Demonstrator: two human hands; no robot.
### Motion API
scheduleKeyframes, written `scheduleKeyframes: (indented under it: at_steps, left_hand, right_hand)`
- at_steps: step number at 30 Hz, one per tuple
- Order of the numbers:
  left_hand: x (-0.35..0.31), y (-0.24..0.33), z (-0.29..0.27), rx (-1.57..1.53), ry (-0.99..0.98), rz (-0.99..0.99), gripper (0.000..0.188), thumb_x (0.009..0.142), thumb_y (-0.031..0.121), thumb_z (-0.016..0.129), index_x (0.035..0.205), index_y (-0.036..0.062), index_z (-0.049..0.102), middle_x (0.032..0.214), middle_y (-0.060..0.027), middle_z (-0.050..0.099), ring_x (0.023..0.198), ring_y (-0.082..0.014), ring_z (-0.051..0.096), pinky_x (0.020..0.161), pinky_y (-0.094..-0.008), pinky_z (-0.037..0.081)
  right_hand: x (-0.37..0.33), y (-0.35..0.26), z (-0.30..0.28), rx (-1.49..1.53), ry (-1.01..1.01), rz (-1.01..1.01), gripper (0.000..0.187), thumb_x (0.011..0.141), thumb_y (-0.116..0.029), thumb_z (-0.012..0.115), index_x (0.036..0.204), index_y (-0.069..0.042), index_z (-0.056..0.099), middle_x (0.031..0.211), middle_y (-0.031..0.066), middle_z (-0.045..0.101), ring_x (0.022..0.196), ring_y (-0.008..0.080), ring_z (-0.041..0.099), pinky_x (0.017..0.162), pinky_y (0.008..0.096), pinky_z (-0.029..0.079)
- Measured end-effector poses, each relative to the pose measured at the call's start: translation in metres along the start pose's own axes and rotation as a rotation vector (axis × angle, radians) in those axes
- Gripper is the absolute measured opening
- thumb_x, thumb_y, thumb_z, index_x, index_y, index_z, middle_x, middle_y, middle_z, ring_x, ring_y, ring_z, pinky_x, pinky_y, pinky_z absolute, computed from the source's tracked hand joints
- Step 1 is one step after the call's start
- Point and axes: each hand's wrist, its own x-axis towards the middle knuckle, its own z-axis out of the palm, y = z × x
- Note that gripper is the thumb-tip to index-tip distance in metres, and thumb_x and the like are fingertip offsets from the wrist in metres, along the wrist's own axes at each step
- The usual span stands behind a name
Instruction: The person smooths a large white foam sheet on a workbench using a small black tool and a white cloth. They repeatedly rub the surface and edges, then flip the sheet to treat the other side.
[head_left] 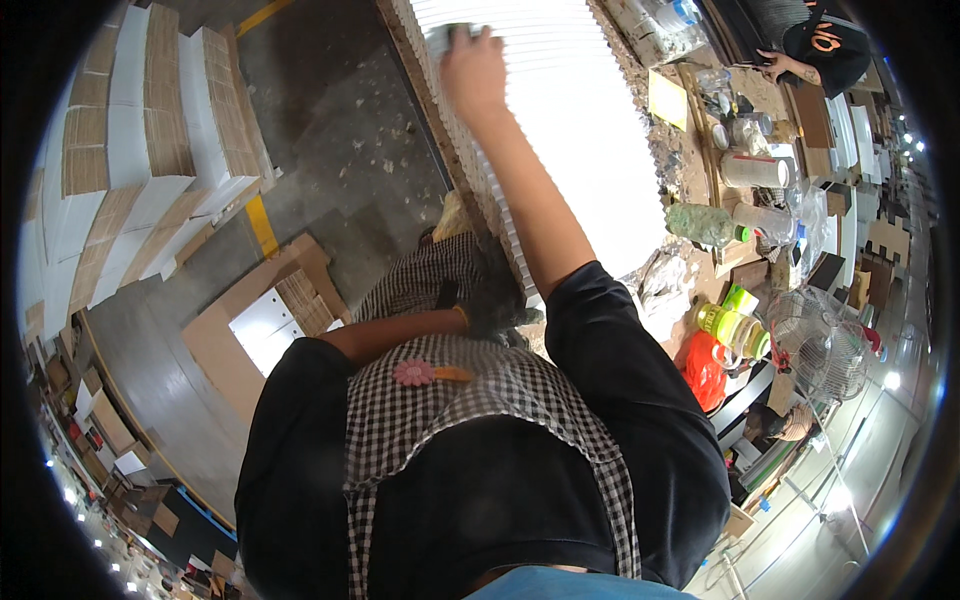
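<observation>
A tall stack of bright white panels (580, 130) with ridged, layered edges lies in front of me. My right arm reaches across it, and my right hand (474, 75) is on the far left part of the top panel. Its fingers are curled over a small dark thing whose kind I cannot make out. My left forearm crosses low in front of my checked apron (540, 385), a band at the wrist. Beside the near left corner of the stack, my left hand (492, 305) is dark and blurred, perhaps gloved; its fingers cannot be made out.
Right of the stack, a cluttered bench holds a green bottle (700, 224), a white jar (752, 170), a yellow-green bottle (733, 330) and a wire fan (818, 345). Piled white-and-brown boards (125, 130) stand left. Flat cardboard (215, 345) lies on the floor. Another person (825, 55) is far right.
</observation>
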Motion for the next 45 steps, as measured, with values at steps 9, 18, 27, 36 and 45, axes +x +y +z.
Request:
scheduleKeyframes:
  at_steps: [9, 18, 27, 36, 45]
  left_hand:
    - [-0.016, -0.024, 0.019, 0.151, 0.018, 0.182, 0.016, 0.096, 0.021, 0.065, 0.098, 0.0052, 0.068, 0.091, -0.0118, 0.061, 0.086, -0.0298, 0.057, 0.078, -0.0435, 0.049]
    - [-0.007, 0.002, -0.010, 0.042, -0.308, -0.040, 0.031, 0.097, 0.027, 0.062, 0.121, 0.0070, 0.066, 0.108, -0.0166, 0.062, 0.102, -0.0362, 0.058, 0.091, -0.0510, 0.048]
    - [-0.008, -0.008, 0.004, 0.189, -0.049, 0.280, 0.038, 0.096, 0.036, 0.065, 0.109, 0.0008, 0.071, 0.103, -0.0224, 0.067, 0.100, -0.0382, 0.062, 0.092, -0.0580, 0.045]
    - [-0.009, -0.009, 0.005, 0.202, -0.113, 0.213, 0.038, 0.096, 0.031, 0.064, 0.108, -0.0054, 0.069, 0.105, -0.0266, 0.065, 0.102, -0.0422, 0.062, 0.096, -0.0603, 0.045]
    - [-0.003, -0.005, -0.003, 0.149, -0.018, 0.254, 0.041, 0.102, 0.030, 0.056, 0.102, -0.0102, 0.067, 0.101, -0.0289, 0.063, 0.097, -0.0435, 0.062, 0.090, -0.0564, 0.051]
  right_hand:
    - [0.018, 0.051, -0.005, 0.195, 0.136, 0.034, 0.044, 0.088, -0.015, 0.069, 0.131, -0.007, 0.059, 0.112, 0.0297, 0.056, 0.101, 0.0436, 0.057, 0.084, 0.0512, 0.054]
    - [0.001, -0.016, -0.002, 0.296, -0.001, -0.168, 0.042, 0.087, -0.018, 0.072, 0.127, -0.007, 0.065, 0.108, 0.0241, 0.064, 0.102, 0.0417, 0.060, 0.091, 0.0486, 0.053]
    - [0.009, 0.122, -0.005, 0.295, 0.039, -0.434, 0.051, 0.087, -0.010, 0.074, 0.134, -0.030, 0.069, 0.104, 0.0113, 0.065, 0.103, 0.0289, 0.062, 0.090, 0.0419, 0.059]
    - [0.035, 0.276, -0.032, -0.259, 0.167, 0.135, 0.039, 0.091, -0.017, 0.071, 0.129, -0.025, 0.073, 0.083, 0.0106, 0.072, 0.091, 0.0335, 0.062, 0.080, 0.0510, 0.052]
    - [0.040, 0.244, -0.001, -0.032, 0.314, -0.215, 0.037, 0.089, -0.016, 0.074, 0.125, -0.023, 0.075, 0.090, 0.0170, 0.070, 0.093, 0.0317, 0.066, 0.082, 0.0446, 0.059]
